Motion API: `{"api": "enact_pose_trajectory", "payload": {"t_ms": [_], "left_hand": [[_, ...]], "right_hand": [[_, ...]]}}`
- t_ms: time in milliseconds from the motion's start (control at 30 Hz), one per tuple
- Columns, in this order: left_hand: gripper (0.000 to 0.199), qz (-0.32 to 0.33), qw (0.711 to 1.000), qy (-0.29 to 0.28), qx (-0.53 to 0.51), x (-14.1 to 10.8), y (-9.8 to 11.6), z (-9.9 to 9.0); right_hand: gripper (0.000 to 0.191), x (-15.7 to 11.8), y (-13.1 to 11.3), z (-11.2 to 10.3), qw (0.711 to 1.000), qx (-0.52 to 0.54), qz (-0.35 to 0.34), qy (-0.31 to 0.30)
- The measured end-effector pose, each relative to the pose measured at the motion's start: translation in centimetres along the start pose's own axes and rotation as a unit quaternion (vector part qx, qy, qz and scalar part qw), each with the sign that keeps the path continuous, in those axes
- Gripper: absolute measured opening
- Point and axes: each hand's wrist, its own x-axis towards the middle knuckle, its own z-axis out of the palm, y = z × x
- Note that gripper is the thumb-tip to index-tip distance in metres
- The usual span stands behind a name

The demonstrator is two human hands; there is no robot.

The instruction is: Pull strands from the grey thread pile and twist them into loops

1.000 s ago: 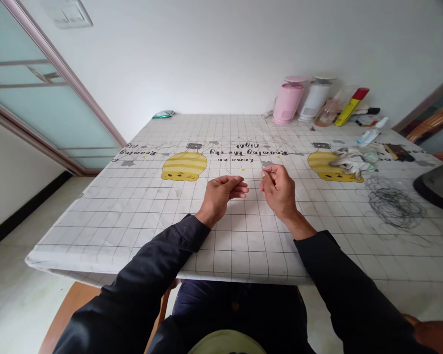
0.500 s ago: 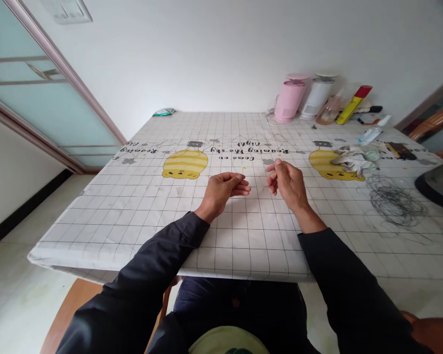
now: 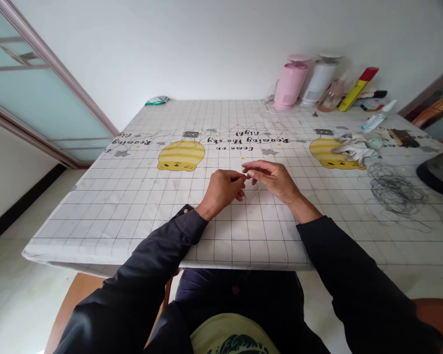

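My left hand (image 3: 226,191) is closed in a pinch above the near middle of the table, thumb pressed against the bent fingers. From the right, my right hand (image 3: 275,181) meets it, its thumb and forefinger at the left fingertips. Below the joined fingertips a very thin wire (image 3: 257,195) shows faintly as a loose curve, too fine to trace fully. The fingers hide the point where it is gripped. A loose tangle of dark thin wire (image 3: 396,189) lies on the table to the right of my right hand.
The table has a checked white cloth (image 3: 133,216). Right of the hands are a crumpled cloth glove (image 3: 356,147) and a dark rounded object (image 3: 439,172). Along the wall stand a pink device (image 3: 291,84), a white device (image 3: 318,82) and a yellow-red box (image 3: 358,89). A green packet (image 3: 157,100) lies far left.
My right hand has moved left, closing the gap so its fingertips meet those of my left hand. My left fingers have curled in more. The view has tilted slightly down.
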Motion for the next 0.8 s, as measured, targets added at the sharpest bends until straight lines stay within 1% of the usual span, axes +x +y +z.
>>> {"api": "enact_pose_trajectory", "payload": {"t_ms": [133,233,333,400,467,600,667,800], "left_hand": [[0.028,-0.007,1.000,-0.015,0.021,-0.1,0.2,-0.1],[0.027,-0.023,0.999,-0.013,0.039,-0.3,0.8,-0.3],[0.030,-0.022,0.998,-0.004,0.053,-0.4,1.2,-0.6],[0.032,-0.019,0.998,0.001,0.054,-0.5,1.3,-0.7],[0.033,-0.017,0.998,0.000,0.052,-0.5,1.3,-0.8],[0.035,0.002,0.997,0.006,0.072,-0.2,1.0,-1.0],[0.035,0.013,0.996,0.015,0.084,-0.1,0.8,-1.0],[0.035,0.023,0.993,0.030,0.108,0.0,0.5,-1.1]], "right_hand": [[0.019,-0.1,-0.3,0.3,0.997,-0.037,-0.039,0.050],[0.018,-0.3,-0.7,0.5,0.993,-0.063,-0.054,0.080],[0.020,-0.7,-1.1,0.6,0.990,-0.076,-0.064,0.097],[0.020,-1.0,-1.6,0.5,0.990,-0.081,-0.070,0.091],[0.021,-1.3,-2.2,0.4,0.990,-0.100,-0.070,0.069],[0.021,-1.6,-3.0,0.1,0.977,-0.189,-0.090,0.031],[0.019,-1.6,-3.0,-0.1,0.969,-0.220,-0.112,0.020],[0.016,-1.3,-2.4,-0.3,0.960,-0.233,-0.154,-0.007]]}}
